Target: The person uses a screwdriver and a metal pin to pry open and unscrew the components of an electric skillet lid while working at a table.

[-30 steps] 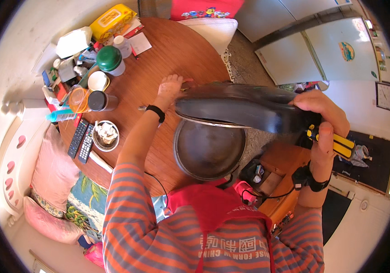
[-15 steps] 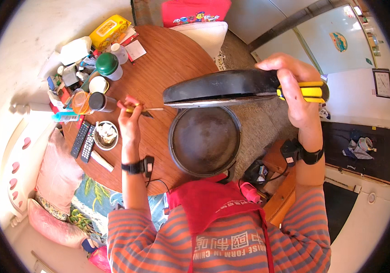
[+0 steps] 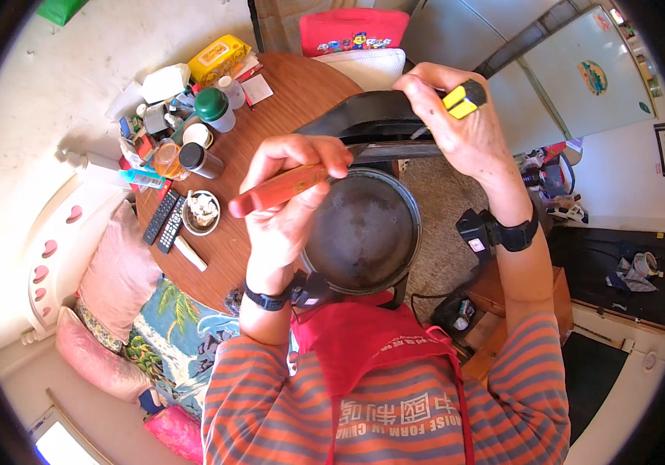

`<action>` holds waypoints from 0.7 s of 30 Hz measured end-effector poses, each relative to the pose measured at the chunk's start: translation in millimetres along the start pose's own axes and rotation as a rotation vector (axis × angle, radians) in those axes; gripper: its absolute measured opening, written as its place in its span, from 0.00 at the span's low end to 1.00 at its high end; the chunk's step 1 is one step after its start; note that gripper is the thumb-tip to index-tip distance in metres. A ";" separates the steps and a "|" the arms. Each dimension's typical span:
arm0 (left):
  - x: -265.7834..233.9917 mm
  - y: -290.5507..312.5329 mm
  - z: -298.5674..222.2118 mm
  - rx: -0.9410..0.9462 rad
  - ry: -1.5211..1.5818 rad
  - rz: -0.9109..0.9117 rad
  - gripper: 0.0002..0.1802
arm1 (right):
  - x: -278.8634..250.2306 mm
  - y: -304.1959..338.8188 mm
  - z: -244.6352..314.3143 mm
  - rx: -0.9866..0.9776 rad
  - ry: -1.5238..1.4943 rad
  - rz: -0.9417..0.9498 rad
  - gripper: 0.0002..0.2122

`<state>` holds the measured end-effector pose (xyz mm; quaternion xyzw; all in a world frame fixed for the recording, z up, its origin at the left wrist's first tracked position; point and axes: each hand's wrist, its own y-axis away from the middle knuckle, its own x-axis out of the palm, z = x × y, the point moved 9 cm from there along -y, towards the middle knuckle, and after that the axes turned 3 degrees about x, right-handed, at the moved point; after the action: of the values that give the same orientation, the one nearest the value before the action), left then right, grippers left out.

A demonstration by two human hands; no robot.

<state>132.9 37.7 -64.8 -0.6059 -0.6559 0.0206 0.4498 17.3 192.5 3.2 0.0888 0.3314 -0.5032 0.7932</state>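
A black round lid (image 3: pixel 352 116), tilted up edge-on, stands over the far side of a dark round pan (image 3: pixel 367 232) like the lower half of an electric griddle. My left hand (image 3: pixel 279 229) is closed around the red handle of a knife (image 3: pixel 282 190); its short dark blade points at the lid's lower rim. My right hand (image 3: pixel 468 128) grips a yellow-and-black screwdriver (image 3: pixel 462 99), whose thin shaft shows by the lid's right end. The right fingers are against or just in front of the lid; contact is hard to tell.
Jars, a green-lidded bottle (image 3: pixel 214 107) and a yellow wipes pack (image 3: pixel 218 58) crowd the round wooden table's (image 3: pixel 301 77) left side. Nearer lie two remotes (image 3: pixel 165 221) and a bowl (image 3: pixel 201 212) with white stuff. A chair (image 3: pixel 355 66) stands beyond; a brown cabinet (image 3: pixel 518 310) is at right.
My left hand has come right, bringing the knife to the lid's rim. My right hand has shifted left and turned the screwdriver's handle upward. The whole view has shifted somewhat.
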 end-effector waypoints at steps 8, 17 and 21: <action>3.5 6.1 39.2 -0.072 -0.184 0.046 0.14 | 1.1 2.9 12.2 -0.121 0.111 0.010 0.14; 20.5 -7.8 8.0 0.177 -0.917 0.084 0.13 | 0.5 -6.1 7.4 -0.138 0.287 -0.002 0.16; 7.8 -11.4 -1.9 0.118 -0.888 -0.043 0.14 | 1.5 -5.6 6.1 -0.129 0.280 0.022 0.17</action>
<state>126.3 40.0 -52.8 -0.4978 -0.7955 0.3068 0.1591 15.6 185.9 8.0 0.1105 0.4695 -0.4548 0.7486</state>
